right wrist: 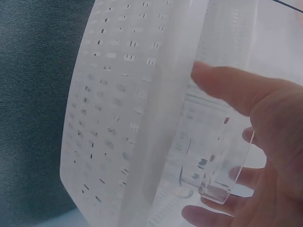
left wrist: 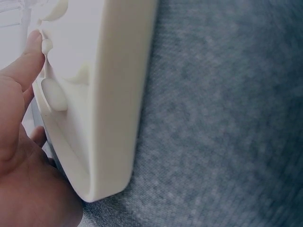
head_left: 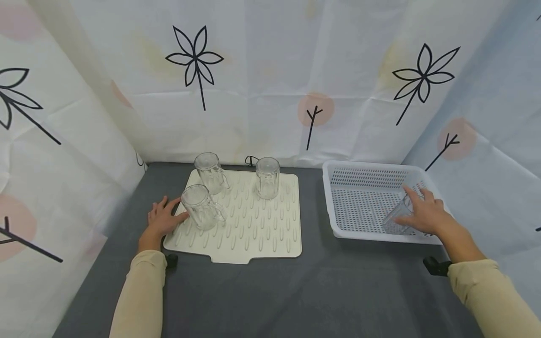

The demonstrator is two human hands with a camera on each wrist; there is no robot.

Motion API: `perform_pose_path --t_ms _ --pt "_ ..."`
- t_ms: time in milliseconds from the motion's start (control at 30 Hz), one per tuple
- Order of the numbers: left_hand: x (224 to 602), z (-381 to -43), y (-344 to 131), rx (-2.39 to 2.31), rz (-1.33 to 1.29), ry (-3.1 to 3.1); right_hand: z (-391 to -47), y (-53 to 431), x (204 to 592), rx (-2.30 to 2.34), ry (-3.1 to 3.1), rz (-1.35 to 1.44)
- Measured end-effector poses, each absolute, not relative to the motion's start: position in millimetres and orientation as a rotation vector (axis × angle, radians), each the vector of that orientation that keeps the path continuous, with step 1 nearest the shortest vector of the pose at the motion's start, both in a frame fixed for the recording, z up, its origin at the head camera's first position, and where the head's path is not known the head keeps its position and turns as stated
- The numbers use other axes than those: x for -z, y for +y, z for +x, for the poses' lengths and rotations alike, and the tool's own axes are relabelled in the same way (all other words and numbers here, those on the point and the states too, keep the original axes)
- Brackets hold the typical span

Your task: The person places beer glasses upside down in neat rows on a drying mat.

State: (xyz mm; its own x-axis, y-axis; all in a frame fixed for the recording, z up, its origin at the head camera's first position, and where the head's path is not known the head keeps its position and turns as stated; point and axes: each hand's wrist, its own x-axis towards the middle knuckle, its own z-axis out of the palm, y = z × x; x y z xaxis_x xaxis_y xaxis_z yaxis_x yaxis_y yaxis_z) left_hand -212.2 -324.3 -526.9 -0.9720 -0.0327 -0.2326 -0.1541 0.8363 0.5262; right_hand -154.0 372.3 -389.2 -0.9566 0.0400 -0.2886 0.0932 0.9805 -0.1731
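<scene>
Three clear glass mugs stand upside down on a cream ridged drying mat (head_left: 262, 249): a near-left mug (head_left: 200, 209), a far-left mug (head_left: 210, 173) and a right-hand mug (head_left: 267, 178). My left hand (head_left: 162, 219) rests at the mat's left edge, its thumb over the rim beside the near-left mug and its other fingers outside. Over at the right, a fourth glass mug (right wrist: 203, 151) leans inside a white perforated basket (head_left: 329, 202). My right hand (head_left: 428, 216) reaches into the basket with thumb and fingers spread around this mug.
Dark grey cloth covers the table (head_left: 296, 295). Behind it hangs a pale curtain (head_left: 270, 70) with flower prints, with more of it on both sides. A thin black cord loop (head_left: 251, 160) lies behind the mat.
</scene>
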Motion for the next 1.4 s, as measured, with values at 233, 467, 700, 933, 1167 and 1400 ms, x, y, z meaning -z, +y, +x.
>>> perform_pose_path --t_ms 233,467,700,933,1167,1400 --pt "524.0 -210.9 -324.3 -0.831 -0.147 2.802 -156.0 372.8 393.7 0.245 2.876 0.109" --pt "525.7 -212.7 -323.7 -0.845 -0.156 2.794 -154.9 374.3 390.9 0.250 2.902 0.072" --pt "528.3 -214.8 -325.0 -0.838 -0.152 2.794 -156.0 377.0 388.3 0.275 2.902 0.061" --pt "528.3 -214.5 -325.0 -0.834 -0.161 2.785 -157.7 379.3 376.4 0.317 2.944 0.018" --pt "527.8 -213.7 -324.1 -0.834 -0.152 2.787 -157.6 370.6 359.9 0.403 2.992 -0.039" --pt "529.4 -215.4 -325.3 -0.838 -0.161 2.782 -161.4 358.0 344.2 0.545 3.044 -0.115"
